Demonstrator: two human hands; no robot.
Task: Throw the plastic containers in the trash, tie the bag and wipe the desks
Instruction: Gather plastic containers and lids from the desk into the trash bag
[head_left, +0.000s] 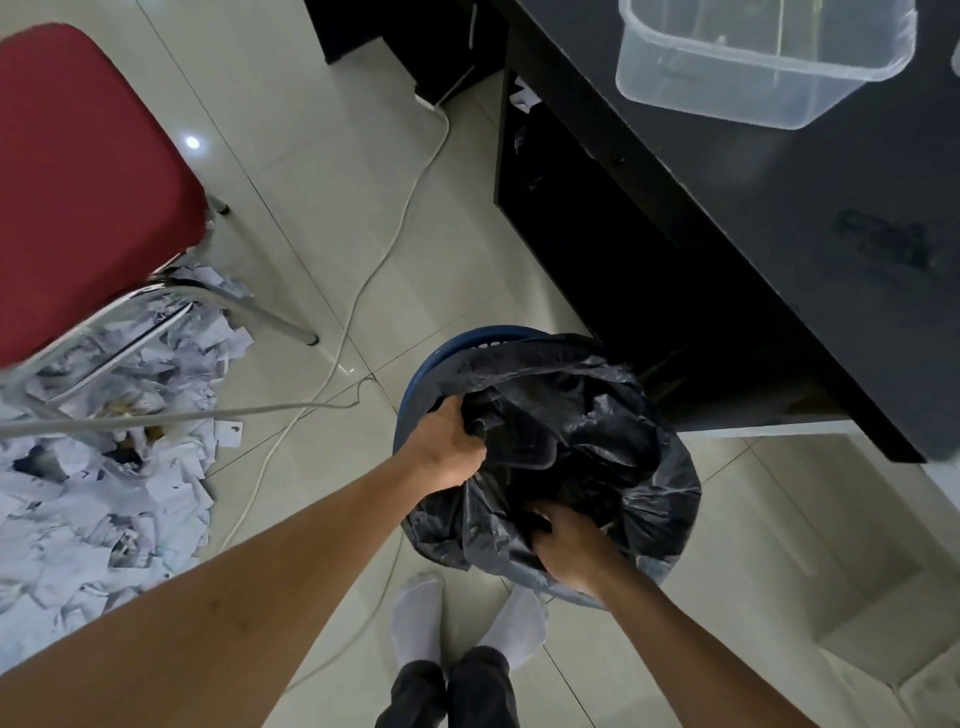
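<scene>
A black trash bag (582, 415) lines a blue bin (467, 343) on the floor beside a black desk (779, 234). My left hand (447, 447) grips the bag's rim on the bin's left side. My right hand (571, 545) clutches the bag's near edge, fingers curled into the plastic. The bag's mouth is bunched and dark inside, so its contents are hidden. A clear plastic container (753, 57) stands on the desk at the top right, apart from both hands.
A red chair (88, 176) with metal legs stands at left over a heap of crumpled paper (104, 493). A white cable (363, 291) snakes across the tiled floor. My feet in white socks (467, 623) are just below the bin.
</scene>
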